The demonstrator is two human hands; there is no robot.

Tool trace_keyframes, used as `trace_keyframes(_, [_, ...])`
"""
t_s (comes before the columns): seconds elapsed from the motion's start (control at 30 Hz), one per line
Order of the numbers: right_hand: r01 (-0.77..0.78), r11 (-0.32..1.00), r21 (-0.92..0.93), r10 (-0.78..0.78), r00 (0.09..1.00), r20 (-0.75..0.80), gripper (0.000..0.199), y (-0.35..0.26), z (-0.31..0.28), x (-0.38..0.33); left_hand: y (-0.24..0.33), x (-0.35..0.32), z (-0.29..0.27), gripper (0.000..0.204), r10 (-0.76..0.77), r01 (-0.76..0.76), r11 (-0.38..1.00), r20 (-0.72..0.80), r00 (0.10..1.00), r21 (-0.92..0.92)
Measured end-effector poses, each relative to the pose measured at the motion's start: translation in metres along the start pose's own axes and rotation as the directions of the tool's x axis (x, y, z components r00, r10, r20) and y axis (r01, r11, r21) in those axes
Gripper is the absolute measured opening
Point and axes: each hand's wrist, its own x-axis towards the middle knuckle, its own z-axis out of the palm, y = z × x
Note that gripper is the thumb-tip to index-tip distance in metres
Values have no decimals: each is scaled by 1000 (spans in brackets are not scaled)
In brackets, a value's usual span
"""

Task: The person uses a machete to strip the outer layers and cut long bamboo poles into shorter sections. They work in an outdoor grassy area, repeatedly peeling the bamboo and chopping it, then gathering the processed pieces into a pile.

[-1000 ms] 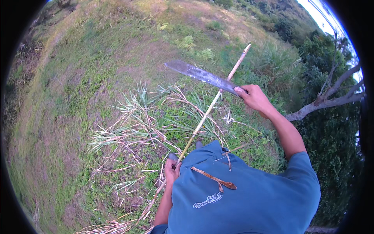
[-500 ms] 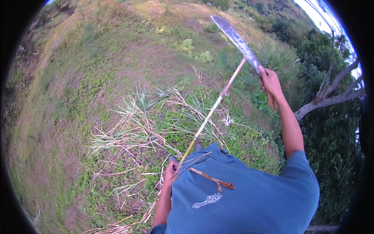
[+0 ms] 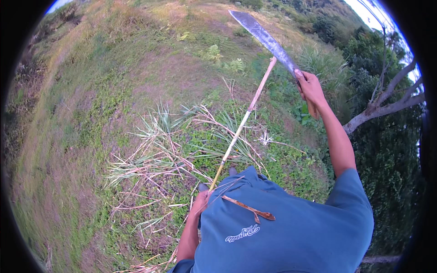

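Note:
My left hand [image 3: 199, 203] is closed round the near end of a long jointed cane stalk [image 3: 240, 126], close to my waist. The stalk slants up and away to the right, yellow near my hand and paler toward its far end. My raised right hand [image 3: 311, 89] grips the wooden handle of a machete [image 3: 265, 38], whose broad, worn metal blade points up and to the left. The blade is by the stalk's far tip; whether they touch I cannot tell. A dry brown leaf strip [image 3: 248, 208] lies on my blue shirt.
Cut stalks with long green leaves [image 3: 157, 157] lie scattered on the grassy ground ahead and to the left. A bare tree branch [image 3: 378, 111] reaches in at the right before dark trees. A grassy slope rises beyond.
The machete and my right hand have shifted slightly left and up. The stalk's far end has swung left and up too, still in my left hand.

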Motion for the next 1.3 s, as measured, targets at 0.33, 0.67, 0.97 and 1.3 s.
trace_keyframes(0.33, [86, 970, -228, -84, 996, 20, 52, 6, 28, 5, -16, 1, 9, 28, 232, -150, 923, -200, 952, 355])
trace_keyframes(0.67, [104, 955, -279, -101, 995, 24, 51, -7, 39, 1, -9, 1, 15, 33, 248, -161, 940, -278, 928, 300])
trace_keyframes(0.97, [183, 918, -353, 6, 882, 472, 54, -20, 93, -78, 28, -11, 26, 34, 217, -34, 931, -477, 852, 363])
trace_keyframes(1.3, [72, 893, -444, -44, 996, 74, 50, -33, 41, -28, 24, -19, 23, 36, 324, -211, 941, -530, 784, 263])
